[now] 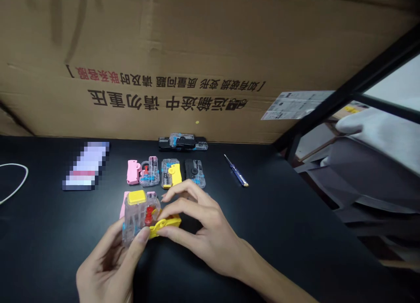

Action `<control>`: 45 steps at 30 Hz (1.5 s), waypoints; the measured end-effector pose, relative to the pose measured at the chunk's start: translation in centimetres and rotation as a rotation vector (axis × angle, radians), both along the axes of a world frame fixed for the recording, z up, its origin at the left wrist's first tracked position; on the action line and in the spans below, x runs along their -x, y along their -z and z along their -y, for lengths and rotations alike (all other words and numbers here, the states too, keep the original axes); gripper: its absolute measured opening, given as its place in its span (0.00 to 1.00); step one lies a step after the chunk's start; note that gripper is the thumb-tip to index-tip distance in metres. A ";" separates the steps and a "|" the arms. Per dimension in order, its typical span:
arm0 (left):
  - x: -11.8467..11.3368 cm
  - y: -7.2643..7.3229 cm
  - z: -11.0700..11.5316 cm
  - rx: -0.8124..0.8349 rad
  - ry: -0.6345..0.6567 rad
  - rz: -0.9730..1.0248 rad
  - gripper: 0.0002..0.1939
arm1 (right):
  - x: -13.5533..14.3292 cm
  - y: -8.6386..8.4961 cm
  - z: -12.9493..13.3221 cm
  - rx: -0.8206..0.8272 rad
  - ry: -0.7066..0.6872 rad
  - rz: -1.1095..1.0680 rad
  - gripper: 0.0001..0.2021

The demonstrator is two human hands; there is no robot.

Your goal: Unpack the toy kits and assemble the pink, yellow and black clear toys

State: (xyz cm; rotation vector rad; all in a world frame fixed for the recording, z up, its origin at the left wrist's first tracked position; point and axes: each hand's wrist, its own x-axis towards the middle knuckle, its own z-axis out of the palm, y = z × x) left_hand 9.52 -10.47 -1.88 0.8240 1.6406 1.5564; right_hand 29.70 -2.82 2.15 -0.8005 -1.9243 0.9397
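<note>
A clear plastic case [133, 213] with a yellow cap on top and a red part inside is gripped in my left hand [113, 259], raised above the black table. My right hand [203, 226] pinches a yellow piece [170, 222] at the case's right side, between thumb and fingers. The yellow piece touches the case. Behind my hands lie a pink-and-clear device [149, 171], a yellow-and-clear device [170, 174] and a black-and-clear device [194, 173]. Another pink item is partly hidden behind the held case.
A blue screwdriver [239, 174] lies to the right on the table [278, 233]. More black and clear devices [182, 142] sit against a cardboard box [197, 40]. A blurred-out phone [87, 166] and a white cable [24, 180] are at the left, a black metal frame [295, 136] at the right.
</note>
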 end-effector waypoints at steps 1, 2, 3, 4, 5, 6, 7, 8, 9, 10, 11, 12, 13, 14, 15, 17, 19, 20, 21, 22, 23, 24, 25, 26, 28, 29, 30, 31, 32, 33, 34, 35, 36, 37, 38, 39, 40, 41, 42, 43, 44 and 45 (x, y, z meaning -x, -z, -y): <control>-0.1 0.0 0.0 -0.009 0.014 -0.005 0.18 | -0.1 -0.3 0.0 0.039 -0.008 -0.019 0.06; -0.1 0.0 0.1 -0.015 0.028 -0.010 0.18 | -0.2 -0.5 -0.1 0.082 -0.018 -0.036 0.05; -0.2 -0.1 0.1 -0.021 0.039 -0.015 0.18 | -0.2 -0.8 -0.2 0.128 -0.025 -0.051 0.05; -0.3 -0.1 0.2 -0.029 0.044 -0.018 0.17 | -0.3 -1.0 -0.2 0.175 -0.030 -0.066 0.05; -0.3 -0.1 0.2 -0.041 0.045 -0.020 0.17 | -0.4 -1.2 -0.3 0.221 -0.029 -0.081 0.05; -0.4 -0.1 0.3 -0.053 0.050 -0.019 0.16 | -0.4 -1.3 -0.4 0.262 -0.025 -0.093 0.05; -0.4 -0.1 0.3 -0.066 0.058 -0.018 0.16 | -0.5 -1.4 -0.6 0.296 -0.023 -0.100 0.05; -0.5 -0.2 0.3 -0.079 0.068 -0.020 0.15 | -0.6 -1.5 -0.7 0.323 -0.029 -0.098 0.05; -0.6 -0.3 0.3 -0.096 0.076 -0.023 0.15 | -0.7 -1.5 -0.8 0.339 -0.043 -0.086 0.04; -0.7 -0.4 0.3 -0.113 0.089 -0.028 0.14 | -0.8 -1.5 -1.0 0.343 -0.059 -0.065 0.04; -0.8 -0.5 0.2 -0.128 0.103 -0.034 0.14 | -0.9 -1.5 -1.1 0.339 -0.071 -0.042 0.04; -0.9 -0.6 0.2 -0.136 0.118 -0.040 0.14 | -1.0 -1.5 -1.2 0.331 -0.077 -0.023 0.04; -1.1 -0.7 0.2 -0.141 0.121 -0.045 0.14 | -1.0 -1.5 -1.3 0.323 -0.079 -0.010 0.04; -1.3 -0.8 0.1 -0.140 0.114 -0.050 0.14 | -1.0 -1.4 -1.3 0.313 -0.076 -0.008 0.04; -1.5 -0.8 0.1 -0.133 0.099 -0.052 0.13 | -1.0 -1.3 -1.4 0.300 -0.069 -0.012 0.04; -1.8 -0.9 0.2 -0.123 0.060 -0.059 0.13 | -1.0 -1.1 -1.3 0.262 -0.044 -0.027 0.05; -1.8 -0.9 0.2 -0.131 0.050 -0.076 0.13 | -0.9 -0.9 -1.2 0.209 -0.015 -0.042 0.04; -1.7 -0.8 0.2 -0.142 0.058 -0.090 0.13 | -0.8 -0.8 -1.1 0.187 -0.002 -0.049 0.04; -1.5 -0.8 0.1 -0.159 0.063 -0.108 0.13 | -0.7 -0.8 -1.0 0.174 0.011 -0.055 0.04; -1.4 -0.8 0.1 -0.176 0.070 -0.123 0.14 | -0.6 -0.7 -0.9 0.169 0.020 -0.060 0.04; -1.3 -0.8 0.0 -0.193 0.072 -0.132 0.14 | -0.5 -0.7 -0.8 0.169 0.028 -0.065 0.04; -1.2 -0.9 -0.1 -0.207 0.076 -0.138 0.14 | -0.5 -0.7 -0.7 0.171 0.034 -0.067 0.04; -1.1 -0.9 -0.2 -0.218 0.088 -0.140 0.14 | -0.4 -0.7 -0.7 0.172 0.039 -0.069 0.04; -1.2 -1.0 -0.3 -0.225 0.092 -0.139 0.14 | -0.4 -0.7 -0.6 0.170 0.044 -0.070 0.05; -1.3 -1.2 -0.3 -0.227 0.076 -0.133 0.13 | -0.3 -0.7 -0.4 0.160 0.053 -0.073 0.05; -1.3 -1.3 -0.3 -0.222 0.067 -0.131 0.12 | -0.3 -0.7 -0.4 0.157 0.059 -0.073 0.05; -1.4 -1.4 -0.3 -0.215 0.058 -0.133 0.11 | -0.2 -0.8 -0.3 0.157 0.067 -0.074 0.05; -1.3 -1.4 -0.3 -0.207 0.039 -0.136 0.11 | -0.2 -0.8 -0.3 0.160 0.077 -0.075 0.05; -1.3 -1.4 -0.2 -0.199 0.013 -0.142 0.12 | -0.2 -0.8 -0.2 0.167 0.088 -0.073 0.05; -1.2 -1.4 -0.2 -0.189 -0.011 -0.148 0.13 | -0.1 -0.8 -0.2 0.176 0.098 -0.070 0.05; -1.1 -1.3 -0.2 -0.175 -0.031 -0.151 0.15 | -0.1 -0.8 -0.2 0.186 0.106 -0.067 0.05; -1.0 -1.3 -0.2 -0.156 -0.051 -0.146 0.15 | -0.1 -0.7 -0.2 0.193 0.110 -0.063 0.05; -1.0 -1.3 -0.3 -0.135 -0.073 -0.129 0.16 | -0.1 -0.7 -0.2 0.196 0.111 -0.058 0.06; -1.1 -1.2 -0.3 -0.115 -0.094 -0.105 0.16 | -0.1 -0.6 -0.3 0.196 0.108 -0.052 0.06; -1.2 -1.1 -0.4 -0.104 -0.130 -0.078 0.16 | -0.1 -0.6 -0.3 0.192 0.104 -0.048 0.06; -1.3 -1.1 -0.4 -0.101 -0.174 -0.058 0.16 | -0.2 -0.6 -0.3 0.187 0.100 -0.044 0.06; -1.4 -1.0 -0.4 -0.102 -0.191 -0.069 0.16 | -0.2 -0.6 -0.4 0.184 0.095 -0.039 0.06; -1.5 -0.9 -0.4 -0.104 -0.209 -0.087 0.16 | -0.3 -0.6 -0.4 0.184 0.090 -0.036 0.05; -1.6 -0.8 -0.4 -0.108 -0.216 -0.113 0.15 | -0.3 -0.7 -0.4 0.184 0.084 -0.036 0.05; -1.6 -0.7 -0.4 -0.112 -0.219 -0.137 0.15 | -0.4 -0.7 -0.4 0.185 0.079 -0.036 0.05; -1.5 -0.6 -0.4 -0.117 -0.230 -0.150 0.15 | -0.4 -0.7 -0.4 0.186 0.077 -0.038 0.05; -1.5 -0.5 -0.4 -0.120 -0.243 -0.149 0.15 | -0.4 -0.8 -0.4 0.185 0.075 -0.042 0.04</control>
